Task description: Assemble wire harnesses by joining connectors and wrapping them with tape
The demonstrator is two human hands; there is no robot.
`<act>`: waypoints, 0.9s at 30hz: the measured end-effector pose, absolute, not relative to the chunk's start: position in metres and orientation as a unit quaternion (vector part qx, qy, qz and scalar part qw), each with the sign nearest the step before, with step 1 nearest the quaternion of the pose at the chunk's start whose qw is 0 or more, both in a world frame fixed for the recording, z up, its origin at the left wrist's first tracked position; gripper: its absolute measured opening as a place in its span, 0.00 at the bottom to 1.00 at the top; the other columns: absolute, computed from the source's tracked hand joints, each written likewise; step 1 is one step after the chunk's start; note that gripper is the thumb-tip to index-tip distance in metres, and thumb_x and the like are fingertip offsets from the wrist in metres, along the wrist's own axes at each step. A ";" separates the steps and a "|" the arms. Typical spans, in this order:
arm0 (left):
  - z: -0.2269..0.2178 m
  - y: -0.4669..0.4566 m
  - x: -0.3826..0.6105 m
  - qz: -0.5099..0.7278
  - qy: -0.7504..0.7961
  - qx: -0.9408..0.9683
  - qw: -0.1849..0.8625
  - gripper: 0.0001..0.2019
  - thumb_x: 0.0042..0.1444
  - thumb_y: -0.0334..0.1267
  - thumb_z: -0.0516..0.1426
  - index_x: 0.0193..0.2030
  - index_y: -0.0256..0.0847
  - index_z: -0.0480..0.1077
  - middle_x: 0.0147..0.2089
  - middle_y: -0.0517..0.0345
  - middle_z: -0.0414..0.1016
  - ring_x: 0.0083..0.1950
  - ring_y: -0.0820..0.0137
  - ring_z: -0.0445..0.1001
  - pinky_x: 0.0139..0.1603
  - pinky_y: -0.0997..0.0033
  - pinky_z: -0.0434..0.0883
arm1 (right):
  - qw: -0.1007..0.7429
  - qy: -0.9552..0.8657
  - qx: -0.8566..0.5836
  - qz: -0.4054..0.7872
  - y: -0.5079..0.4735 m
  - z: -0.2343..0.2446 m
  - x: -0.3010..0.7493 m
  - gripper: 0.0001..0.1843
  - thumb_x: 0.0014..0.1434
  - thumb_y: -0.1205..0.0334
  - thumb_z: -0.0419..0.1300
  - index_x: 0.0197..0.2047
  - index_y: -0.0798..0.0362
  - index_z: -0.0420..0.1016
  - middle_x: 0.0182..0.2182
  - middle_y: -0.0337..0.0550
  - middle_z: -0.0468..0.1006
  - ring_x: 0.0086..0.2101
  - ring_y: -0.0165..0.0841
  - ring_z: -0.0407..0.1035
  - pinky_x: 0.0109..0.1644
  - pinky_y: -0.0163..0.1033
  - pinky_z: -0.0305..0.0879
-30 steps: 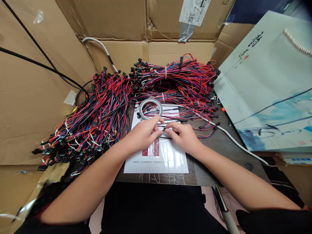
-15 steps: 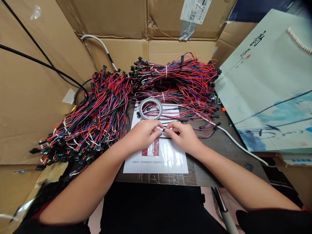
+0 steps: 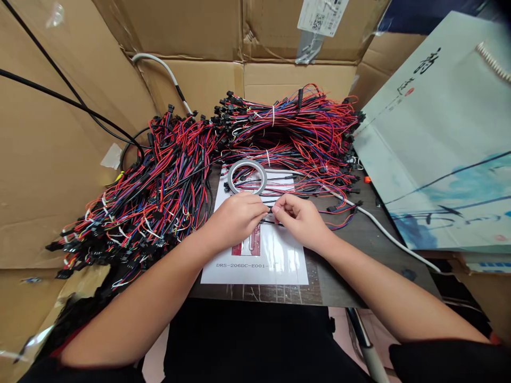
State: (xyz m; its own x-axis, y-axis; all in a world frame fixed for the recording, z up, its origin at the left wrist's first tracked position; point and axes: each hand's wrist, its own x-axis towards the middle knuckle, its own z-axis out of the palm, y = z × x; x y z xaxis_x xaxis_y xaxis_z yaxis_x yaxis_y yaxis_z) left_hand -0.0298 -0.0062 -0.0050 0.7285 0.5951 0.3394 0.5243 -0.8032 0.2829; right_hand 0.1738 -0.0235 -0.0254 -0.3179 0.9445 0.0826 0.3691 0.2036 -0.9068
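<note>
Over a printed white sheet (image 3: 255, 275), my two hands meet with their fingertips nearly touching. My left hand (image 3: 238, 217) is closed in a pinch on a thin black-covered wire (image 3: 270, 209). The thumb and forefinger of my right hand (image 3: 300, 219) pinch the same dark piece from the right, its other fingers curled. Most of the pinched part is hidden by the fingers. Just behind my left hand, a grey roll of tape (image 3: 264, 180) lies across the sheet and some loose wires.
A large heap of red, blue and black wire harnesses (image 3: 171, 175) covers the left side. Tied harness bundles (image 3: 295, 125) lie at the back. A white cable (image 3: 379, 226) crosses the dark table (image 3: 343, 276) at right, beside a pale paper bag (image 3: 451, 138). Cardboard walls (image 3: 191, 32) enclose the back.
My left fingers have closed further and turned over slightly, and the pinch has shifted a little to the right. The tape roll and wire bundles stay put.
</note>
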 end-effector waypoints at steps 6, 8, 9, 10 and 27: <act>-0.009 -0.007 -0.030 0.186 0.283 0.941 0.000 0.13 0.66 0.29 0.49 0.36 0.35 0.74 0.33 0.54 0.71 0.37 0.68 0.66 0.41 0.66 0.65 | 0.295 -0.648 -0.492 0.501 -0.018 -0.024 0.174 0.13 0.62 0.53 0.56 0.33 0.54 0.69 0.20 0.34 0.68 0.21 0.25 0.58 0.26 0.32 0.53; -0.010 -0.007 -0.030 0.178 0.280 0.943 -0.019 0.14 0.66 0.29 0.48 0.35 0.34 0.73 0.33 0.54 0.70 0.37 0.68 0.65 0.42 0.66 0.65 | 0.287 -0.650 -0.496 0.500 -0.018 -0.023 0.175 0.14 0.61 0.52 0.56 0.32 0.55 0.69 0.20 0.34 0.68 0.21 0.25 0.58 0.26 0.32 0.52; -0.010 -0.007 -0.029 0.177 0.281 0.943 -0.026 0.13 0.66 0.29 0.48 0.35 0.34 0.72 0.33 0.54 0.69 0.37 0.68 0.65 0.41 0.66 0.65 | 0.286 -0.652 -0.499 0.494 -0.018 -0.024 0.175 0.14 0.61 0.52 0.56 0.32 0.55 0.70 0.20 0.34 0.69 0.21 0.25 0.58 0.26 0.32 0.52; -0.010 -0.007 -0.029 0.177 0.283 0.942 -0.032 0.13 0.66 0.29 0.48 0.34 0.35 0.72 0.33 0.54 0.69 0.37 0.68 0.65 0.41 0.66 0.65 | 0.287 -0.654 -0.502 0.488 -0.018 -0.024 0.175 0.14 0.61 0.52 0.56 0.32 0.55 0.70 0.20 0.35 0.69 0.21 0.26 0.58 0.26 0.32 0.53; -0.006 -0.010 -0.031 0.185 0.297 0.936 -0.045 0.13 0.67 0.33 0.48 0.34 0.35 0.71 0.33 0.54 0.68 0.38 0.68 0.65 0.43 0.66 0.67 | 0.265 -0.755 -0.482 0.357 -0.020 -0.026 0.174 0.20 0.66 0.56 0.51 0.24 0.54 0.68 0.20 0.35 0.66 0.25 0.27 0.58 0.32 0.34 0.52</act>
State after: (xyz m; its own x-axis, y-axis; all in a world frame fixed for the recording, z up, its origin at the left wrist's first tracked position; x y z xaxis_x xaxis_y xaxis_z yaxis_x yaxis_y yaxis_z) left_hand -0.0311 -0.0102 -0.0056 0.7557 0.5387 0.3725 0.5719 -0.8199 0.0257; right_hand 0.1735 -0.0200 -0.0255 -0.3945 0.9173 0.0544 0.5390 0.2789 -0.7948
